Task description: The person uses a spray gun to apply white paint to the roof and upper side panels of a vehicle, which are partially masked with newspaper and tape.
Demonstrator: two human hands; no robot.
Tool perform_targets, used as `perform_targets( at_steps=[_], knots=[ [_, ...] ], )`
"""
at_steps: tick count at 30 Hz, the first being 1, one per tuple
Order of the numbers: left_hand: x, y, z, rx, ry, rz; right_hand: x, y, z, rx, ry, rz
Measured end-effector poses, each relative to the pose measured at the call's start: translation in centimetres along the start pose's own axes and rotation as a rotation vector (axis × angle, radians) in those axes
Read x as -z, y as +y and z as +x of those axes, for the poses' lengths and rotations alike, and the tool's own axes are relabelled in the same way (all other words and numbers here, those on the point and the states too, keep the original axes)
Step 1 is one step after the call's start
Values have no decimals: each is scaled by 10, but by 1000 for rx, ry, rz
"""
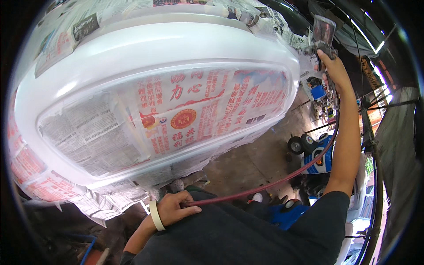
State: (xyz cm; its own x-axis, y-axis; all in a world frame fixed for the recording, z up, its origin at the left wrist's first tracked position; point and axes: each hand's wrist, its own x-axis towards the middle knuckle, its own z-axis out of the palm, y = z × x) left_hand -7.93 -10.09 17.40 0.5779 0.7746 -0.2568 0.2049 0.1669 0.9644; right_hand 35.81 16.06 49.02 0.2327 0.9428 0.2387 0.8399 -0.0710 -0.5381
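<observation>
My right hand [331, 68] grips a metal spray gun [323, 35] with a cup on top, raised beside the upper right corner of a white-coated vehicle panel [154, 46]. Printed paper [110, 123] masks the middle of that panel and the surfaces around it. A red hose [269, 180] curves down from the gun to my left hand [179, 207], which is closed on it low in front of my dark shirt. A cream ring [157, 215], like a tape roll, circles my left wrist.
A grey floor [238, 163] lies below, with a blue-and-white wheeled vehicle [320, 157] at the right. A cluttered area with a blue bin [318, 92] is farther back. A pole [375, 185] with cables and a grey sheet [399, 132] line the right side.
</observation>
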Motion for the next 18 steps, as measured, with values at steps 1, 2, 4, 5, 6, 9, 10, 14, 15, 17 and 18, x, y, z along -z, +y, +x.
perform_targets(
  at_steps=[1, 2, 4, 5, 6, 9, 10, 14, 15, 17, 18],
  knots=[
    [-1, -1, 0, -14, 5, -6, -2, -4, 1, 14, 3, -3],
    [-1, -3, 1, -2, 2, -27, -3, -7, 4, 27, 7, -7],
    [-3, -6, 1, 27, -4, -68, -3, -3, 17, 50, -10, -28],
    [-2, -3, 0, 3, 0, -77, -2, 0, 20, 60, -18, -39],
    [-2, -3, 0, 5, -5, -77, -5, -3, 20, 55, -38, -50],
    [-3, -4, -2, 17, -13, -96, -17, -23, 12, 80, -80, -92],
    [-4, -3, -2, 28, -12, -111, -24, -32, 7, 124, -92, -81],
    [-4, -12, -2, 29, -25, -119, -27, -51, -5, 138, -160, -111],
    [-4, -11, -4, 29, -26, -110, -32, -64, -11, 148, -221, -41],
    [-4, -9, -4, 21, -35, -94, -37, -82, -20, 189, -299, 28],
    [-4, -8, -6, -4, -33, -83, -41, -93, -26, 165, -298, 15]
  ],
)
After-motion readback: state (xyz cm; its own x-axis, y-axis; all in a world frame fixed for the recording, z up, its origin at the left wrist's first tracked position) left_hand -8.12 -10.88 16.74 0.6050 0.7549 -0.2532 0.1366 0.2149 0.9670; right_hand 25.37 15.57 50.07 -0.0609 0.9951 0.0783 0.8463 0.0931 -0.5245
